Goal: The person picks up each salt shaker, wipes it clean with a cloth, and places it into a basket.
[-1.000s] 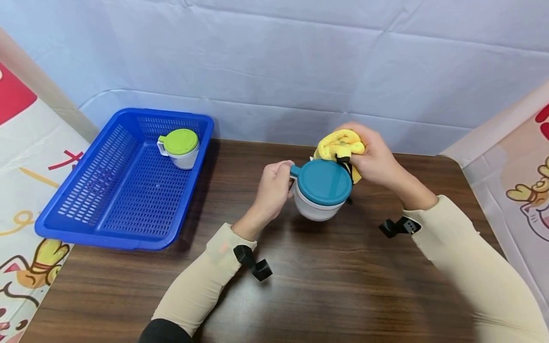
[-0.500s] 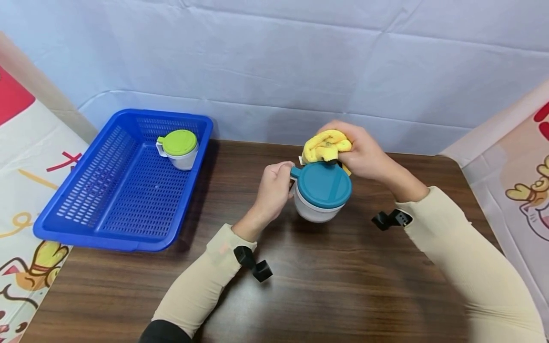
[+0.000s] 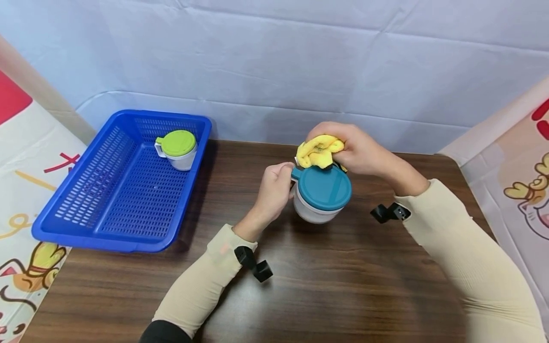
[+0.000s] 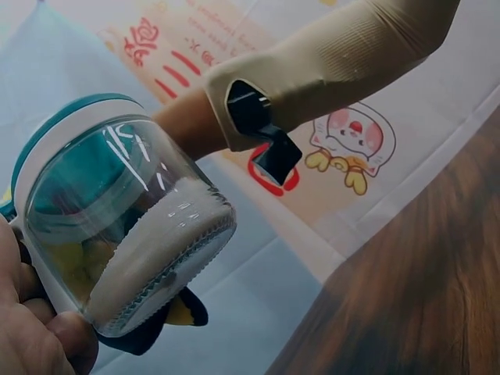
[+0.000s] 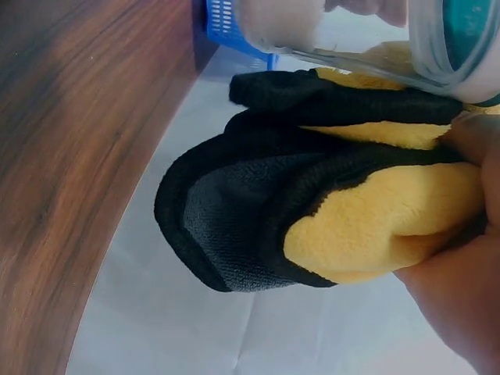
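My left hand (image 3: 276, 188) grips the handle of a clear seasoning jar (image 4: 133, 211) with a teal lid (image 3: 324, 188). White grains have slid to one side of the tilted jar in the left wrist view. My right hand (image 3: 358, 148) holds a bunched yellow cloth (image 3: 319, 151) against the jar's far side, by the lid's back edge. In the right wrist view the folded cloth (image 5: 383, 223) shows a dark grey side and black edging, and it lies right along the glass. The right fingers are partly hidden behind the cloth.
A blue plastic basket (image 3: 103, 245) stands on the left of the brown wooden table (image 3: 343, 295). Inside, at its back right corner, sits a second jar with a green lid (image 3: 178, 143). A pale cloth backdrop (image 3: 257, 62) rises behind the table.
My right hand has moved the yellow cloth leftward along the back of the jar, toward the handle side. The left hand and jar stay nearly in place, with the lid tipped slightly more into view.
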Available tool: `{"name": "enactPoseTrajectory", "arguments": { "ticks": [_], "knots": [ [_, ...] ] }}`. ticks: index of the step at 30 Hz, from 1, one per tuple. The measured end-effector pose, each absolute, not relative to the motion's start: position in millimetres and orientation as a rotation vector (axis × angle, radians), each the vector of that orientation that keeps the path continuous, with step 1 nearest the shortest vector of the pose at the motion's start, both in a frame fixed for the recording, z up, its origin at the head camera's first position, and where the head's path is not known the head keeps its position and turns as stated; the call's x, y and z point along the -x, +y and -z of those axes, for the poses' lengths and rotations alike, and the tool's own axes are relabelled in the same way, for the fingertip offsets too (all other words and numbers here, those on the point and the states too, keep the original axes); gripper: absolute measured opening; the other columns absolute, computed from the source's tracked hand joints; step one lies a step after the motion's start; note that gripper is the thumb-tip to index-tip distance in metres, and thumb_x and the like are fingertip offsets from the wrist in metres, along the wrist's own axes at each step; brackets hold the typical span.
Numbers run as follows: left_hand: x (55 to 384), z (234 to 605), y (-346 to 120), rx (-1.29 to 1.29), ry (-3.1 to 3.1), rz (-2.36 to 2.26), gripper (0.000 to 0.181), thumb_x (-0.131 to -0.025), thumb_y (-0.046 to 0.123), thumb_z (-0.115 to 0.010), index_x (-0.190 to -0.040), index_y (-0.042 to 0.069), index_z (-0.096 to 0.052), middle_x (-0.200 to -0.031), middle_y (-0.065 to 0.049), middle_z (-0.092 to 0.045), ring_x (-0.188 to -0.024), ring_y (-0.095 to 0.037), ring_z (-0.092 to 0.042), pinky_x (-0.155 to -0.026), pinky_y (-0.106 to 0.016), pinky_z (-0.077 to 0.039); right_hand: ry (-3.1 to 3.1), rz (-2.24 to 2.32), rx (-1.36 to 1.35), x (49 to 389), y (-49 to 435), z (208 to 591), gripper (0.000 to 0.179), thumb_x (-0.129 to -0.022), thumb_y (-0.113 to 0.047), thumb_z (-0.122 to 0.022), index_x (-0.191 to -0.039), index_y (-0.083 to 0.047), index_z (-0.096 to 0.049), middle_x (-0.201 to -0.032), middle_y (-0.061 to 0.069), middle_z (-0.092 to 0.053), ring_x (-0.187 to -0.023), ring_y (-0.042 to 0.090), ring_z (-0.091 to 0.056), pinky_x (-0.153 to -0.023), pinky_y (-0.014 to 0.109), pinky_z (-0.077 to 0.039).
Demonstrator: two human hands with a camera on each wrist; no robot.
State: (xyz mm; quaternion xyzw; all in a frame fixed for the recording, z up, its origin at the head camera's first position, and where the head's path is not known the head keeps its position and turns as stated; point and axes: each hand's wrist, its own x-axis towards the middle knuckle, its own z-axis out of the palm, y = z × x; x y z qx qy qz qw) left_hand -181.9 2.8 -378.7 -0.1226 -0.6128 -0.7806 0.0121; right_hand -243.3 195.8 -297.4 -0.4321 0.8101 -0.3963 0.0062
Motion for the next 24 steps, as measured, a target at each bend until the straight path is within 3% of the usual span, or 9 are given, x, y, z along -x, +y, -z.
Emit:
{"name": "enactPoseTrajectory", "arguments": {
  "ticks": [8, 15, 24],
  "knots": [
    [182.6, 380.3, 1.9, 0.407, -1.941, 2.421, 0.039, -0.098, 0.004, -0.036, -0.06, 0.009, -0.042, -0.053, 0.002, -0.035, -0.041, -0.01, -0.03, -0.042, -0.021, -0.027, 2.573, 1.103, 1.465, 244.1, 189.6, 295.1, 0.038, -0.089, 0.017, -0.056, -0.111, -0.011, -0.072, -0.112, 0.0, -0.069, -0.109, 0.018, -0.06, -0.097, 0.034, -0.046],
    [183.7, 382.7, 1.5, 0.401, -1.949, 2.4, 0.038, -0.098, 0.005, -0.036, -0.06, 0.009, -0.041, -0.051, 0.003, -0.034, -0.039, -0.009, -0.029, -0.041, -0.021, -0.026, 2.659, 1.007, 1.562, 245.6, 190.0, 294.1, 0.037, -0.086, 0.017, -0.059, -0.105, -0.011, -0.072, -0.108, 0.002, -0.069, -0.108, 0.022, -0.061, -0.099, 0.043, -0.044],
    [184.7, 380.5, -0.7, 0.432, -1.881, 2.4, 0.036, -0.095, 0.006, -0.035, -0.059, 0.012, -0.037, -0.049, 0.005, -0.031, -0.041, -0.009, -0.028, -0.043, -0.021, -0.025, 2.874, 1.065, 1.231, 238.4, 198.5, 294.1, 0.038, -0.088, 0.017, -0.06, -0.118, -0.005, -0.066, -0.117, 0.011, -0.067, -0.104, 0.026, -0.059, -0.086, 0.046, -0.046]
  ]
}}
